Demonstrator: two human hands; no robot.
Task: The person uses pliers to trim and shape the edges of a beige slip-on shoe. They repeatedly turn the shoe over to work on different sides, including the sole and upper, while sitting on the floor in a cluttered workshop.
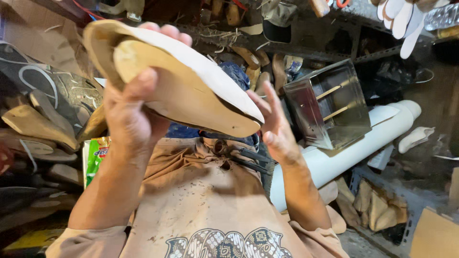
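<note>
My left hand [128, 114] grips a wooden shoe last [177, 91] wrapped in pale leather, held up in front of me with the sole side toward me. The thumb presses on the heel end and the fingers curl over the top edge. My right hand [275, 124] is at the pointed toe end, fingers spread, touching the leather edge there. A stained tan apron [201, 200] covers my lap below, with dark metal pincers [244, 157] lying on it.
A metal box [330, 105] and a white roll [354, 143] lie to the right. Wooden lasts and soles are piled at the left [33, 124]. A green packet [94, 157] sits by my left arm. Cluttered shelves stand behind.
</note>
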